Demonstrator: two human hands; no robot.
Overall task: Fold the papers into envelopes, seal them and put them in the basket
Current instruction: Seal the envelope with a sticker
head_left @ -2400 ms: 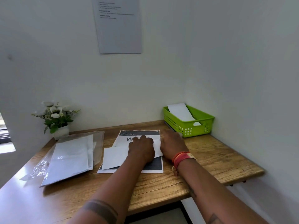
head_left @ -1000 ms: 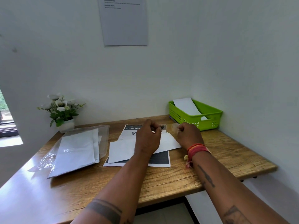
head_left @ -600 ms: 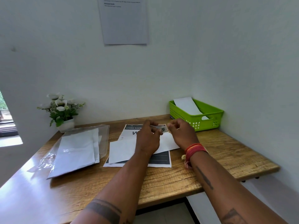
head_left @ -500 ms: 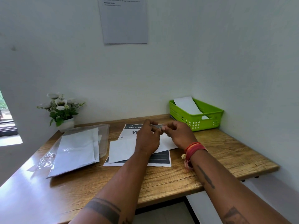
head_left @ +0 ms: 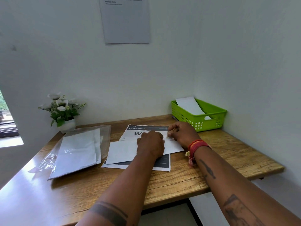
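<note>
A folded white envelope [head_left: 123,152] lies on a printed sheet headed "LIVING ROOM" [head_left: 138,128] in the middle of the wooden table [head_left: 228,152]. My left hand [head_left: 150,142] rests on the envelope's upper edge, knuckles up, pressing it down. Just to the right, my right hand [head_left: 182,134] pinches a small clear strip of tape [head_left: 169,136] at the envelope's top right corner. The green basket [head_left: 184,115] stands at the back right against the wall, with one white envelope [head_left: 189,106] leaning inside it.
A clear plastic sleeve holding white sheets [head_left: 78,150] lies on the left of the table. A small white pot of flowers [head_left: 63,111] stands in the back left corner. A notice [head_left: 125,20] hangs on the wall. Walls close off the back and right.
Both hands held the small strip up above the paper. Now they have come down: my left hand sits on the envelope and my right hand brings the strip to its edge.
</note>
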